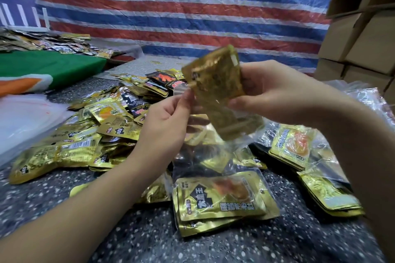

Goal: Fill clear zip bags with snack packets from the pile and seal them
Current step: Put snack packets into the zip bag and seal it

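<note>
My right hand (263, 94) grips a gold snack packet (215, 85), tilted, with its lower end inside the mouth of a clear zip bag (205, 162). My left hand (168, 117) pinches the bag's top edge at the left and holds it up. The bag hangs down to the table and holds several gold packets at its bottom (222, 200). The pile of gold and black snack packets (102, 126) spreads over the table to the left and behind my hands.
A filled clear bag of packets (299, 156) lies at the right. A stack of empty clear bags (25, 117) sits at the left beside a green cloth (49, 66). Cardboard boxes (359, 34) stand at the right. A striped tarp (192, 17) forms the back wall.
</note>
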